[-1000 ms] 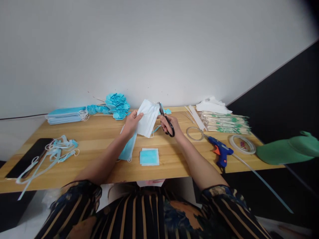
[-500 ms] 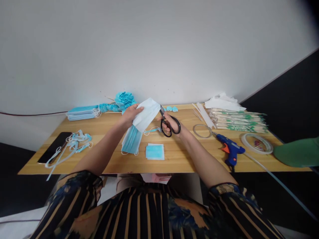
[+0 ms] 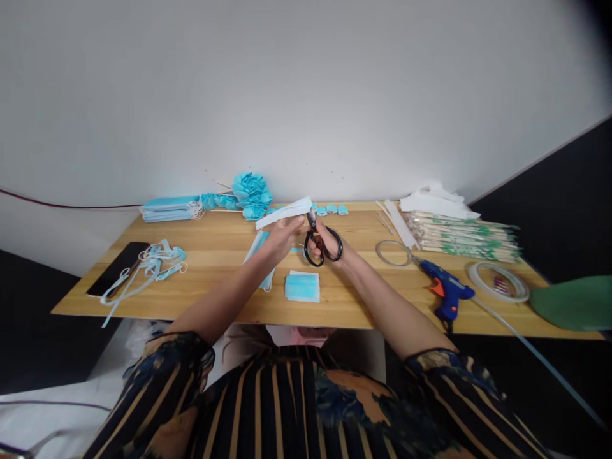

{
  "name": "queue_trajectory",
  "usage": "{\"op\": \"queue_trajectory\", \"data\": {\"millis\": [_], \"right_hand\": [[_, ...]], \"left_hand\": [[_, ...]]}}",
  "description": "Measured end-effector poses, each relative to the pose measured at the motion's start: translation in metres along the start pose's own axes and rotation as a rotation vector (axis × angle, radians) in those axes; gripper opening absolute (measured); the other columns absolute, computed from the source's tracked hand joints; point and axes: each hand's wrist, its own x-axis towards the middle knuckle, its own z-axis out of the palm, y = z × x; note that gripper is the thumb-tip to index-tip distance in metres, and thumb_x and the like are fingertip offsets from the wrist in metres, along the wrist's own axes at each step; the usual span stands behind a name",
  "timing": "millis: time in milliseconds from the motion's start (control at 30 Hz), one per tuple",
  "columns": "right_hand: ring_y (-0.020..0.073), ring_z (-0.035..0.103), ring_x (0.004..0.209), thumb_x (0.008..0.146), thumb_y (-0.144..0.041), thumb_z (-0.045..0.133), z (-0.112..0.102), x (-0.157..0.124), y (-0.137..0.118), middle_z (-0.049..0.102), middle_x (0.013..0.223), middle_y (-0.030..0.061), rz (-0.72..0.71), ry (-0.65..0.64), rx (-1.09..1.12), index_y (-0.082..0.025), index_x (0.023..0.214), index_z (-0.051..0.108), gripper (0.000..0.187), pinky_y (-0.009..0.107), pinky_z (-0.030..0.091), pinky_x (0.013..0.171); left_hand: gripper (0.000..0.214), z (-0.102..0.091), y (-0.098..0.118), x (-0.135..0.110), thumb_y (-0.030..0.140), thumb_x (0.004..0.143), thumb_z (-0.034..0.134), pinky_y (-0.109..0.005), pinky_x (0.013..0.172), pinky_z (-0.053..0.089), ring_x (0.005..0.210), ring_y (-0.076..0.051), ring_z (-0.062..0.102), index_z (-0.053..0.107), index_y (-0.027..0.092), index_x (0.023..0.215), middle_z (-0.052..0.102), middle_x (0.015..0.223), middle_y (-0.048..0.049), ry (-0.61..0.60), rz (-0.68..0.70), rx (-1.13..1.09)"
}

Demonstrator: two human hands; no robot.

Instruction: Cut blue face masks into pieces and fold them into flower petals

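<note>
My left hand point(image 3: 285, 237) is closed on a pale face mask point(image 3: 284, 213), which now shows as a narrow, tilted strip. In my right hand point(image 3: 327, 243) are black-handled scissors point(image 3: 313, 255), with their blades up against the mask's right end. Beneath my left forearm, partly hidden, lie blue pleated face masks point(image 3: 261, 242). Two small cut mask pieces point(image 3: 302, 287) rest on the table in front of me. Small blue folded pieces point(image 3: 331, 209) sit in a row behind the scissors.
A blue flower bunch point(image 3: 252, 194) and a mask stack point(image 3: 172, 208) stand at the back left. Cut ear-loop strips point(image 3: 160, 261) lie over a phone point(image 3: 117, 269). At right are a blue glue gun point(image 3: 447, 290), wire coil point(image 3: 393, 252), tape roll point(image 3: 498, 282) and wrapped sticks point(image 3: 463, 234).
The mask in my left hand has turned from broad side to nearly edge-on. My left hand has moved right, closer to the scissors. The view has shifted slightly.
</note>
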Motion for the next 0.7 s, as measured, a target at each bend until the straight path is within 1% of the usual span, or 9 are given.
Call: {"op": "queue_trajectory", "data": {"millis": [133,200,267,333,400,467,567,633,700], "right_hand": [[0.0081,0.042,0.039,0.062,-0.092,0.072,0.004,-0.006,0.000,0.052,0.052,-0.0067,-0.052,-0.046,-0.028,-0.020,0.091,0.062,0.078,0.022,0.040,0.037],[0.0084,0.041,0.039,0.065,-0.091,0.071,0.005,-0.007,0.001,0.051,0.051,-0.0071,-0.062,-0.064,-0.047,-0.020,0.093,0.064,0.076,0.022,0.040,0.037],[0.0085,0.041,0.039,0.070,-0.089,0.069,0.005,-0.008,0.002,0.049,0.050,-0.0075,-0.069,-0.089,-0.070,-0.019,0.095,0.065,0.074,0.023,0.044,0.040],[0.0081,0.040,0.041,0.072,-0.088,0.067,0.003,-0.010,0.001,0.049,0.051,-0.0080,-0.081,-0.141,-0.103,-0.019,0.096,0.066,0.074,0.025,0.053,0.048],[0.0075,0.041,0.043,0.073,-0.088,0.067,-0.001,-0.012,-0.003,0.049,0.054,-0.0084,-0.095,-0.209,-0.141,-0.018,0.100,0.067,0.075,0.030,0.061,0.061],[0.0073,0.043,0.047,0.073,-0.087,0.069,-0.007,-0.016,-0.009,0.051,0.058,-0.0082,-0.104,-0.274,-0.190,-0.018,0.103,0.068,0.075,0.033,0.063,0.071],[0.0086,0.048,0.052,0.073,-0.081,0.075,-0.016,-0.019,-0.019,0.053,0.062,-0.0060,-0.116,-0.330,-0.284,-0.017,0.105,0.070,0.072,0.034,0.061,0.073],[0.0101,0.051,0.055,0.074,-0.074,0.079,-0.020,-0.018,-0.022,0.054,0.065,-0.0051,-0.189,-0.264,-0.298,-0.017,0.107,0.070,0.067,0.032,0.059,0.070],[0.0118,0.054,0.059,0.076,-0.066,0.081,-0.021,-0.014,-0.021,0.057,0.070,-0.0041,-0.316,-0.101,-0.256,-0.020,0.112,0.068,0.060,0.032,0.057,0.068]], "left_hand": [[0.036,0.000,0.007,0.009,0.040,0.073,0.092,-0.037,0.103,0.047,0.115,-0.025,0.069,0.067,0.018,0.086,0.076,0.098,-0.0076,0.203,0.002,-0.100],[0.032,0.001,0.009,0.011,0.040,0.078,0.088,-0.035,0.100,0.047,0.110,-0.023,0.071,0.068,0.018,0.089,0.077,0.096,-0.0077,0.254,-0.035,-0.144],[0.028,0.002,0.010,0.013,0.036,0.081,0.086,-0.032,0.095,0.049,0.100,-0.020,0.073,0.070,0.017,0.092,0.077,0.091,-0.0067,0.299,-0.025,-0.174],[0.026,0.002,0.015,0.016,0.031,0.081,0.086,-0.029,0.089,0.051,0.091,-0.017,0.073,0.069,0.018,0.095,0.077,0.088,-0.0044,0.337,0.063,-0.191],[0.029,-0.002,0.024,0.020,0.028,0.078,0.086,-0.028,0.085,0.051,0.088,-0.016,0.072,0.068,0.018,0.098,0.077,0.090,-0.0029,0.352,0.197,-0.184],[0.033,-0.008,0.035,0.023,0.028,0.076,0.087,-0.028,0.083,0.051,0.090,-0.016,0.072,0.067,0.019,0.100,0.077,0.095,-0.0029,0.366,0.304,-0.152],[0.034,-0.017,0.046,0.024,0.029,0.075,0.087,-0.027,0.077,0.050,0.087,-0.016,0.071,0.066,0.019,0.100,0.076,0.099,-0.0034,0.387,0.354,-0.098],[0.032,-0.020,0.046,0.019,0.029,0.076,0.086,-0.027,0.074,0.050,0.083,-0.016,0.069,0.067,0.019,0.099,0.075,0.098,-0.0038,0.375,0.347,-0.061],[0.029,-0.019,0.040,0.012,0.030,0.077,0.085,-0.027,0.073,0.050,0.080,-0.015,0.068,0.067,0.018,0.096,0.074,0.093,-0.0038,0.353,0.321,-0.030]]}}
